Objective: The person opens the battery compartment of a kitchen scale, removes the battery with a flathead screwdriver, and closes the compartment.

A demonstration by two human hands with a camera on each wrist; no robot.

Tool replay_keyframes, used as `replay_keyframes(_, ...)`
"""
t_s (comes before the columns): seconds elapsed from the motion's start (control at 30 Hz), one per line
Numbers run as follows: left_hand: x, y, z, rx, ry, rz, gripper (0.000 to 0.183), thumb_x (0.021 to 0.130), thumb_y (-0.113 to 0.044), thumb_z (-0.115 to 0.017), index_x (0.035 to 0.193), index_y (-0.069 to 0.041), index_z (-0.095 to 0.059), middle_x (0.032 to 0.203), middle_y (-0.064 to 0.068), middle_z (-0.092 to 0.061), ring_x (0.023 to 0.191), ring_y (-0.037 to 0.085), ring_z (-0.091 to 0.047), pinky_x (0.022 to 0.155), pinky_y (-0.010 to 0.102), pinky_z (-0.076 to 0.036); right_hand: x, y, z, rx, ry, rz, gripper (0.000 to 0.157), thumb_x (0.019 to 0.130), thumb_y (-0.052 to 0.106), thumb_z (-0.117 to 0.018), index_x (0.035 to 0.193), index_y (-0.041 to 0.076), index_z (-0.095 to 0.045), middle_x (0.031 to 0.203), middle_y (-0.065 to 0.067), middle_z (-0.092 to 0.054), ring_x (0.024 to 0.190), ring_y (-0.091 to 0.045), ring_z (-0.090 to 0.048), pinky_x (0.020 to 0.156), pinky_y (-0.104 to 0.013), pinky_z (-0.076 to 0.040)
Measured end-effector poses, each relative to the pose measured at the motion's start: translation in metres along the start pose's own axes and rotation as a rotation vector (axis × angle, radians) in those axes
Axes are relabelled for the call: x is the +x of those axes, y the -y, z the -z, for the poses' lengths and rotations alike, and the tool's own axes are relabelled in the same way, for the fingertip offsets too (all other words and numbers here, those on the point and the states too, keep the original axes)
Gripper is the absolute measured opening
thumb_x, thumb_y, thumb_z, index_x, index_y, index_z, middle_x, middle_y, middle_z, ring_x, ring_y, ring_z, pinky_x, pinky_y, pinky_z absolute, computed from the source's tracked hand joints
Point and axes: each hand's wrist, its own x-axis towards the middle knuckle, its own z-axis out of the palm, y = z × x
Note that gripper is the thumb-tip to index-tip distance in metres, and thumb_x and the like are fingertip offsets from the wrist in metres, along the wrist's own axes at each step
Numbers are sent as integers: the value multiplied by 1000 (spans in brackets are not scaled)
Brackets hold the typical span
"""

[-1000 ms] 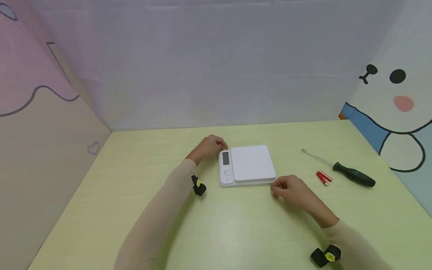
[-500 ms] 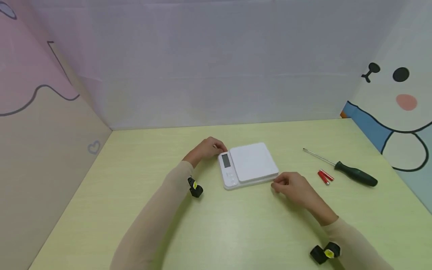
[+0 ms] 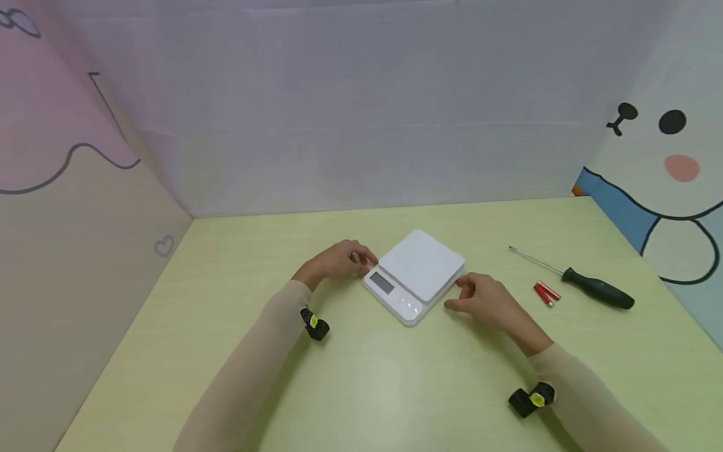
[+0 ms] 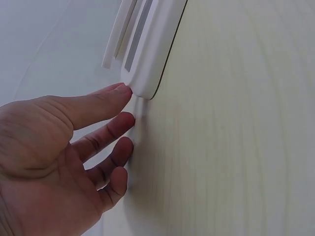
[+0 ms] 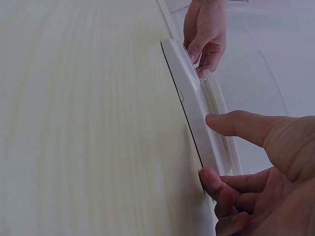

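A white digital kitchen scale (image 3: pixel 422 265) lies at a slant on the table, its grey display (image 3: pixel 381 282) and button strip towards the front left. My left hand (image 3: pixel 341 258) is at the scale's left corner. In the left wrist view its thumb (image 4: pixel 106 103) meets that corner, and the lower fingers hang loosely bent below. Along the right side is my right hand (image 3: pixel 484 300), thumb and forefinger spread apart. The right wrist view has the right thumb (image 5: pixel 231 123) over the scale's side and the forefinger close to its lower edge.
On the right of the table (image 3: pixel 361 389) lies a screwdriver (image 3: pixel 599 292) with a dark green handle, its shaft pointing back left. Two small red batteries (image 3: pixel 545 292) lie beside it. A pale wall (image 3: pixel 361 125) stands along the table's back edge.
The scale has turned counterclockwise, its display end swinging towards the front. The left hand has moved slightly left and nearer; the right hand's thumb and forefinger have spread and shifted along the scale's side.
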Motion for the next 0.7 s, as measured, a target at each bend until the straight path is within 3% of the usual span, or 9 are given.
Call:
replay_keyframes(0.3, -15, -1, -11, 19, 20, 23, 53, 84, -19, -78, 134, -23, -59, 120, 6, -53, 99, 22, -50, 82, 29, -44, 13, -5, 5, -20, 59, 69, 58, 82, 21, -77, 124, -13, -54, 81, -7, -59, 71, -16, -49, 63, -27, -40)
replay_keyframes(0.7, -30, -17, -28, 232, -69, 60, 91, 69, -38, -88, 148, -26, -44, 125, 8, -49, 114, 26, -43, 92, 38, -44, 24, -6, 14, -7, 81, 117, 51, 88, 11, -69, 134, -6, -53, 88, -8, -59, 75, -17, -49, 62, -27, -41)
